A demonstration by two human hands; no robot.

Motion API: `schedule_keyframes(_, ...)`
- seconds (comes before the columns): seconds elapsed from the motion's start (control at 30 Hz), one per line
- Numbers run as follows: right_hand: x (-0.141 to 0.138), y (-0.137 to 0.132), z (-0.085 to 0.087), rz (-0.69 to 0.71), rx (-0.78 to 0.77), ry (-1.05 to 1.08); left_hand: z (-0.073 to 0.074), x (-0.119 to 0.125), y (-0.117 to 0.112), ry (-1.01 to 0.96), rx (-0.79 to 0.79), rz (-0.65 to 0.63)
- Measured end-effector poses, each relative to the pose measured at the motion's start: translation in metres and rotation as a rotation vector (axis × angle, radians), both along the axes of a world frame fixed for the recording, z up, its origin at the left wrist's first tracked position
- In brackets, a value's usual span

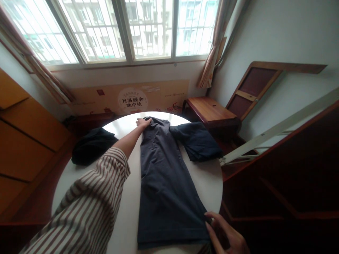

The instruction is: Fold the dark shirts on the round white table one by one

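My left hand (143, 123), fingers partly spread, is on smooth, dark blue-grey cloth trousers (164, 176) near the far edge of the round white table (128, 208); whether it grips cloth, I cannot tell. My right hand (229, 233), thumb and forefinger slightly parted, meets the trousers' side edge at the table's near right; a pinch cannot be confirmed. The trousers lie lengthwise over the table's middle. A folded navy cloth garment (197, 141) touches them on the table's right; a bunched black cloth garment (91, 146) lies on its left.
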State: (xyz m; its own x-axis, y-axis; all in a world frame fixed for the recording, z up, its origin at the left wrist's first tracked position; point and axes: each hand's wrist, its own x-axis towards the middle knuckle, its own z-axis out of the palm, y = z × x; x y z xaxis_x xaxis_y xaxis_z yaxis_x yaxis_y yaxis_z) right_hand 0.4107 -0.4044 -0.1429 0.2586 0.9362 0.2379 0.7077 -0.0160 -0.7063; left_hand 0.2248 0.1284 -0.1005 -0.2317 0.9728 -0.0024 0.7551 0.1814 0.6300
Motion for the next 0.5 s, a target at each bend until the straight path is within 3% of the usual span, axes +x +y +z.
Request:
schedule_keyframes(0.23,-0.005,0.005,-0.004,-0.134,0.007,-0.239,-0.012,-0.011,0.000,-0.004,-0.028,-0.090)
schedule_keyframes(0.5,-0.019,0.016,-0.003,0.065,-0.077,-0.186,0.001,-0.043,0.003,0.069,0.057,-0.132)
